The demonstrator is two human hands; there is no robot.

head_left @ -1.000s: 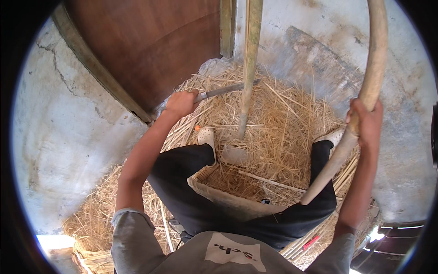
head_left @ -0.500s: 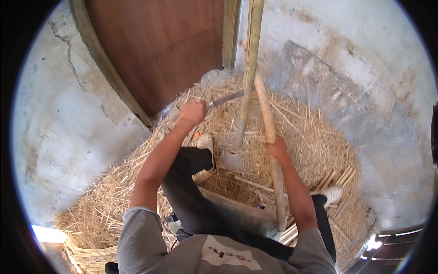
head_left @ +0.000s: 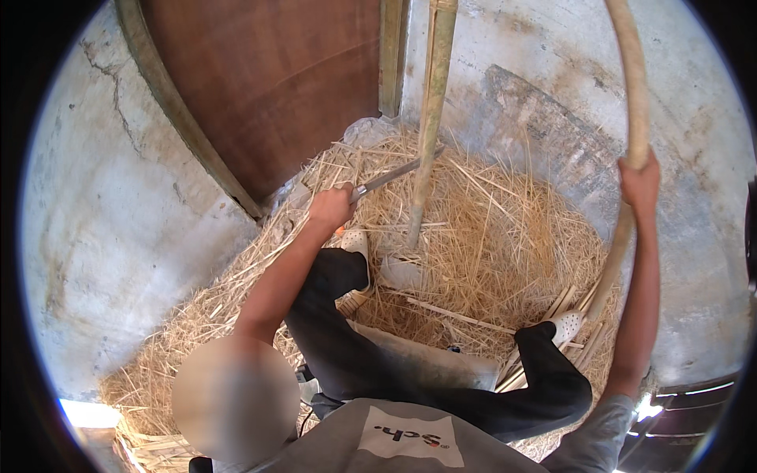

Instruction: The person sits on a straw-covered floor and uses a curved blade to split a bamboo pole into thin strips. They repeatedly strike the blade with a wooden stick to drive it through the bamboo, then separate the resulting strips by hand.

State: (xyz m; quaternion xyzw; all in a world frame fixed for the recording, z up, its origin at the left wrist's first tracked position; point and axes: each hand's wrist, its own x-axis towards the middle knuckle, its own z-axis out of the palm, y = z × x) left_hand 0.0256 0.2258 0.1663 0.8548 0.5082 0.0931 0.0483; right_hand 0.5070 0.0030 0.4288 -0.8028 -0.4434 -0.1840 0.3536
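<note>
Gripping the knife [head_left: 393, 174] by its handle, left hand [head_left: 332, 206] closed; my right hand [head_left: 639, 183] wraps the curved stick [head_left: 632, 87]: probably stiff, hefty, best held mid-length.

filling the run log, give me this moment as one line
left hand: grips knife; right hand: grips wooden stick; knife: crosses bamboo pole; straw: underfoot

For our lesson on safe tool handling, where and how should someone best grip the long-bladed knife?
Probably by the handle, from the lower left, as the left hand does: the blade slants away up and right, crossing the bamboo pole.
</note>
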